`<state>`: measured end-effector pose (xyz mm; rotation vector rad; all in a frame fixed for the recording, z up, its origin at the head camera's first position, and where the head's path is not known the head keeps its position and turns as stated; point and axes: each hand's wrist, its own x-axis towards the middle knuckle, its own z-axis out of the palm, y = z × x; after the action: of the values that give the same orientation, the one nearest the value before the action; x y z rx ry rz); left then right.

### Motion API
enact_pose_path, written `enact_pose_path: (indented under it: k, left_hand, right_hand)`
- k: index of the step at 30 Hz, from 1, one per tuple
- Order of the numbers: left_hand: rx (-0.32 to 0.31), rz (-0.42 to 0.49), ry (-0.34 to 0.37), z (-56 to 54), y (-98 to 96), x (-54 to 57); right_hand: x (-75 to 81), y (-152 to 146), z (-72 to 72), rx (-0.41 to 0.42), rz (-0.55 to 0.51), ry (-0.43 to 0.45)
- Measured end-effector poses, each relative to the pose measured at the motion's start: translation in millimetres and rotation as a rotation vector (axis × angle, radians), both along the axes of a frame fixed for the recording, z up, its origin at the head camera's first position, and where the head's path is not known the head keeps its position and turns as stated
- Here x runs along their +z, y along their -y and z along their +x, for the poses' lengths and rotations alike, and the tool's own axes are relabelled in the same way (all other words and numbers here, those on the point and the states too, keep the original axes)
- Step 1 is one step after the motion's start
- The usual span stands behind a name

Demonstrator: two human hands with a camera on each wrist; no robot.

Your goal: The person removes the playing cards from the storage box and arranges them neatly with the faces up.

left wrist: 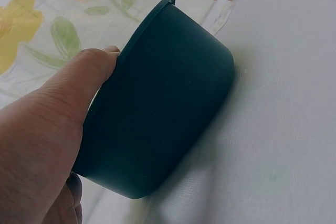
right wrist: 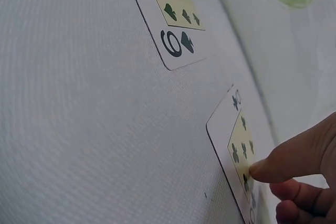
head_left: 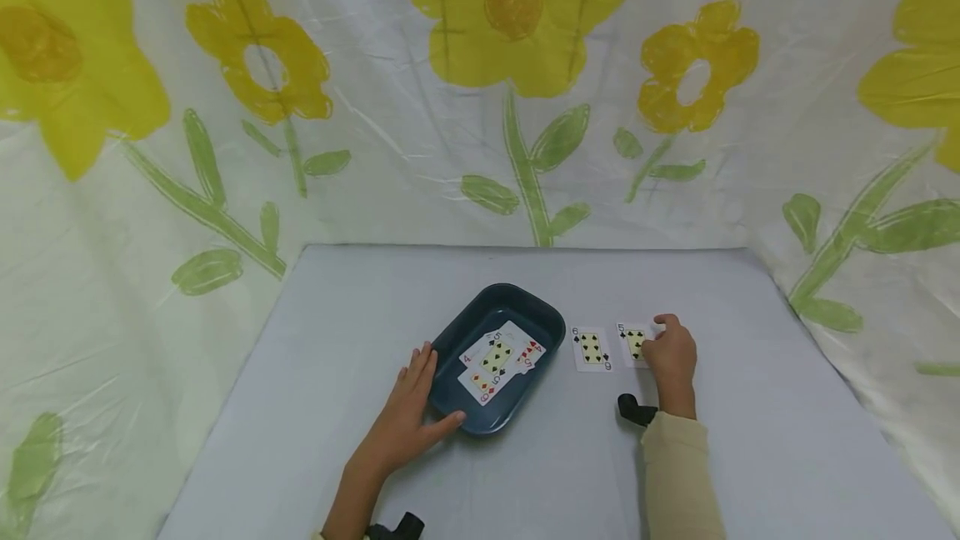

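A dark teal tray (head_left: pixel 483 422) stands on the table, with several playing cards (head_left: pixel 493 357) lying face up in it. My left hand (head_left: pixel 408 407) holds its near left corner, fingers along the outside. In the left wrist view the thumb (left wrist: pixel 86 74) reaches to the tray's rim. To the tray's right lie a six of spades (head_left: pixel 590 348) and a playing card with club pips (head_left: pixel 633 344), side by side. My right hand (head_left: pixel 672 357) is over the right part of the club card. In the right wrist view a fingertip (right wrist: pixel 257 171) touches that card's face.
A pale cloth-covered table (head_left: pixel 345 315) carries everything. Behind it hangs a sheet (head_left: pixel 375 148) printed with yellow flowers. Black wrist devices (head_left: pixel 636 409) sit at both wrists, the right one just below the two cards.
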<state>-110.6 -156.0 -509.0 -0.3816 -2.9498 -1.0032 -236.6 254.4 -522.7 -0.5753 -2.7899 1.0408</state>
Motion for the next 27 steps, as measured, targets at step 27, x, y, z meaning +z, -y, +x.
enact_pose_path:
  k: [27]
  left_hand:
    - [-0.003,0.011,-0.014,-0.6,1.5,-3.7]
  right_hand:
    - [32.7,32.7,-1.3,0.092,-0.163,0.029]
